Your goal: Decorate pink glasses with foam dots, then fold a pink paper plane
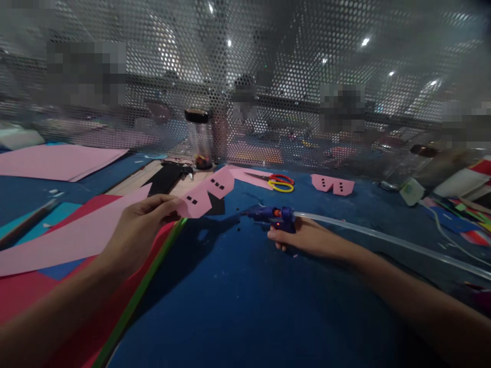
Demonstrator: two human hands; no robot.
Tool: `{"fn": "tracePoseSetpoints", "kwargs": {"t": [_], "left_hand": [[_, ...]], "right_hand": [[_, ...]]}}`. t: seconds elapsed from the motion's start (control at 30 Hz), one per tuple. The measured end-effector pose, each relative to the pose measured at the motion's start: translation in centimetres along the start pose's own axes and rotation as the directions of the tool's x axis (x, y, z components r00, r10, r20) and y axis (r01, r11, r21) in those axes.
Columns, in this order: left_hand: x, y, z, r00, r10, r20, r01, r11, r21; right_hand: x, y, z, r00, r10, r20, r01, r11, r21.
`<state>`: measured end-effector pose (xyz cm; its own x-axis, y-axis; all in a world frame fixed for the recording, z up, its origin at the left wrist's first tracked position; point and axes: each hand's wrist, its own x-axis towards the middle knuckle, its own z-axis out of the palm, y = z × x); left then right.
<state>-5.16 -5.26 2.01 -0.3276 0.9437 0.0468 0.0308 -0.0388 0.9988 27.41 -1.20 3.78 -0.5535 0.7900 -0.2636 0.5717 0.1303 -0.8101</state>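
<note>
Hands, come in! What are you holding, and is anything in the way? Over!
Left hand: pinching pink notched cutout. Right hand: gripping blue glue gun. Scissors lying beyond the gun, not between the hands.

"What's standing beyond the left hand?"

"A clear jar is standing there, wearing a dark lid, and small colourful bits are lying inside. Well beyond both hands, a perforated metal screen is rising."

"And past the right hand?"

"Red-and-yellow-handled scissors are lying just beyond it. Far to its right, a white cord is curving near coloured paper scraps."

"Left of the left hand?"

"A brown stick is resting on turquoise paper; pink sheets are lying farther out."
</note>
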Motion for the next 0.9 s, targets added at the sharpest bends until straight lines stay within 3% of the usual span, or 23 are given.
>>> {"fn": "tracePoseSetpoints", "kwargs": {"t": [0.23,0.4,0.57,0.73,0.9], "left_hand": [[-0.9,-0.5,0.8,0.992,0.055,0.11,-0.052,0.998,-0.03],[-2.3,-0.5,1.8,0.97,0.117,0.215,-0.126,0.992,0.028],[-3.6,0.1,2.6,0.947,0.145,0.288,-0.175,0.981,0.08],[-4.0,0.4,2.9,0.933,0.158,0.324,-0.202,0.973,0.108],[-4.0,0.5,3.0,0.936,0.158,0.313,-0.202,0.973,0.11]], "right_hand": [[-3.3,-1.0,1.7,0.981,-0.163,-0.106,0.16,0.987,-0.033],[-5.3,-1.6,3.2,0.939,-0.341,-0.038,0.33,0.929,-0.166],[-5.7,-1.6,4.1,0.906,-0.418,-0.068,0.38,0.873,-0.304],[-5.4,-0.3,4.1,0.837,-0.539,-0.092,0.464,0.789,-0.402],[-6.2,-0.7,3.8,0.861,-0.509,-0.008,0.451,0.77,-0.451]]}}
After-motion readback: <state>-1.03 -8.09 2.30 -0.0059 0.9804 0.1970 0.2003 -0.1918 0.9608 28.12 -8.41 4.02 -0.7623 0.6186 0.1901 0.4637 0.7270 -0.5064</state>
